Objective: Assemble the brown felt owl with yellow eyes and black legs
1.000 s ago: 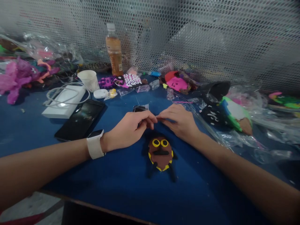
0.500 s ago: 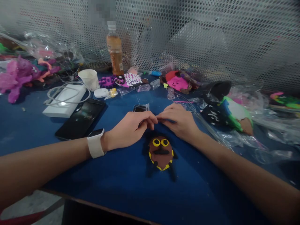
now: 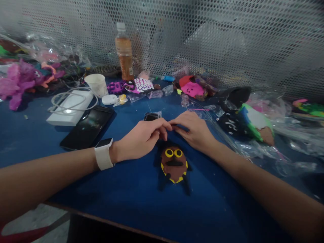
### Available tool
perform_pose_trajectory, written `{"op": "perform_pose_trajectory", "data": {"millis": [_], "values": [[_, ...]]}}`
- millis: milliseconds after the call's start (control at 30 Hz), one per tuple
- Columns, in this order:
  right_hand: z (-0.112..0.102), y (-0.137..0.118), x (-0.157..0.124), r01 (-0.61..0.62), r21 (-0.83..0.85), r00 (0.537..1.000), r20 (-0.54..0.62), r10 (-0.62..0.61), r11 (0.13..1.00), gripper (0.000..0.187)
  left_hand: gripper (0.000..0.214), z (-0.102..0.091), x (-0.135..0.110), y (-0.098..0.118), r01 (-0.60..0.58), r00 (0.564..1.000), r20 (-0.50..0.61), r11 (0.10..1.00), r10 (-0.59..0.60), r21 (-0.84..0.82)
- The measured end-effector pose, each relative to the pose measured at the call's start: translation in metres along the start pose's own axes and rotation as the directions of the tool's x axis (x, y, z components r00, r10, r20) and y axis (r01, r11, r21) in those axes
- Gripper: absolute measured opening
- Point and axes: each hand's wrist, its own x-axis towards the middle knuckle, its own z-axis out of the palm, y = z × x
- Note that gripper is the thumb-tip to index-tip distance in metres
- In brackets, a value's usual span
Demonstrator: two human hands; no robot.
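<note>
So left hand (image 3: 139,140) meets right hand (image 3: 196,130) by the clay figure (image 3: 174,172), probably for bracing. Can't tell if either's pinching.

pass: table (image 3: 210,207), near side | block: brown figure (image 3: 175,172), phone (image 3: 87,130), cup (image 3: 97,87)

Fig (image 3: 174,172) on tbl (image 3: 126,199); phone (image 3: 88,129) L, btl (image 3: 124,52) behind.

And there's the figure (image 3: 174,171), matt and clay-like; a phone (image 3: 87,130), slick and glossy, what a shine; smooth box (image 3: 66,118), paper-looking cup (image 3: 96,86), clear plastic bottle (image 3: 124,54), crinkled shiny plastic wrappers (image 3: 249,149), and a screen (image 3: 164,37) of holed, dull, metal-looking sheet
</note>
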Motion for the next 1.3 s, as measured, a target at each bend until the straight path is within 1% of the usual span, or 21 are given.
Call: {"op": "perform_pose_trajectory", "data": {"millis": [133,333,467,567,800,900,1000,1100,1200,1300], "values": [[-0.0002,0.0004,-0.0002,0.032,0.000,0.999,0.029,-0.032,0.999,0.015,0.035,0.0003,0.0000,-0.0005,-0.003,1.000,0.000,1.000,0.003,0.003],[-0.0017,-0.0010,-0.0005,-0.010,-0.028,0.999,0.033,0.011,1.000,0.011,0.034,-0.0001,-0.0001,-0.0001,0.002,1.000,0.008,1.000,-0.002,0.008],[-0.0022,-0.0018,-0.0003,-0.034,-0.008,0.999,0.037,0.034,0.999,0.004,0.033,0.0001,-0.0005,0.0003,0.017,1.000,0.010,1.000,-0.017,0.011],[-0.0022,-0.0030,0.0002,-0.030,-0.001,0.999,0.033,0.030,1.000,0.001,0.033,0.0006,-0.0008,0.0001,0.014,1.000,0.008,1.000,-0.015,0.011],[-0.0026,-0.0059,0.0006,-0.054,-0.031,0.997,0.062,0.055,0.998,0.010,0.032,-0.0003,-0.0002,0.0003,0.014,1.000,0.013,1.000,-0.014,0.011],[-0.0024,-0.0057,0.0002,-0.040,-0.035,0.997,0.069,0.042,0.999,0.013,0.033,-0.0004,0.0000,0.0011,0.016,1.000,0.007,1.000,-0.016,0.009],[-0.0020,-0.0057,0.0001,-0.023,-0.035,0.999,0.049,0.024,0.999,0.011,0.035,0.0001,-0.0003,0.0013,0.021,1.000,0.009,1.000,-0.021,0.006],[-0.0022,-0.0068,0.0004,-0.015,-0.036,1.000,0.024,0.016,0.999,0.007,0.044,0.0005,-0.0007,0.0005,0.032,0.999,0.017,0.999,-0.031,-0.012],[-0.0029,-0.0084,0.0004,-0.025,-0.049,1.000,0.008,0.025,0.998,0.009,0.052,0.0005,-0.0008,-0.0006,0.033,0.999,0.028,0.999,-0.032,-0.028],[-0.0031,-0.0089,-0.0001,-0.031,-0.062,1.000,0.001,0.031,0.998,0.009,0.052,0.0000,-0.0007,-0.0010,0.026,0.999,0.029,0.999,-0.026,-0.026]]}}
